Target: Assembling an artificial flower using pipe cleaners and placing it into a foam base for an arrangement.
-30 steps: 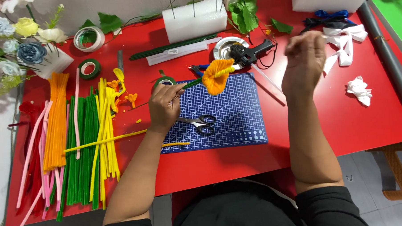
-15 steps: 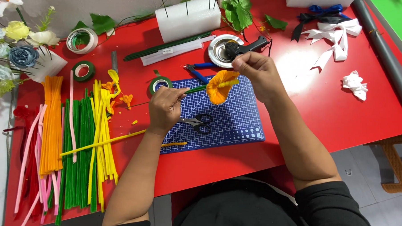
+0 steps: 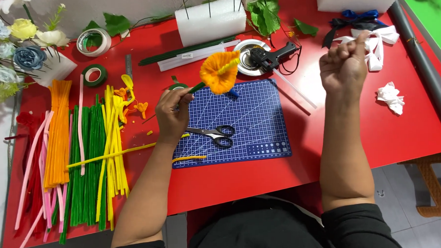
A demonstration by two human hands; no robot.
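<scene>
The orange pipe-cleaner flower point(image 3: 220, 71) stands on a green stem above the far edge of the blue cutting mat point(image 3: 240, 133), its ruffled head tilted toward the right, with a yellow strand across its centre. In the head view, the left hand point(image 3: 173, 111) is clamped around the lower part of that stem, fingers curled tight, and held over the mat's left edge. The right hand point(image 3: 343, 68) is raised over the red desk point(image 3: 329, 149), well apart from the flower, closed into a fist; whether it pinches anything cannot be told.

On the mat, black-handled scissors point(image 3: 216, 134) lie just beside the left wrist. A black glue gun point(image 3: 272, 54) rests on a round metal dish point(image 3: 250, 52) beyond the mat. To the left, bundles of pipe cleaners point(image 3: 80, 158) in orange, green, yellow, pink and red lie side by side on the desk. Two rolls of tape point(image 3: 94, 74) sit near them, and a white foam block point(image 3: 211, 20) stands at the far edge. White ribbon bows point(image 3: 376, 42) lie near the right fist.
</scene>
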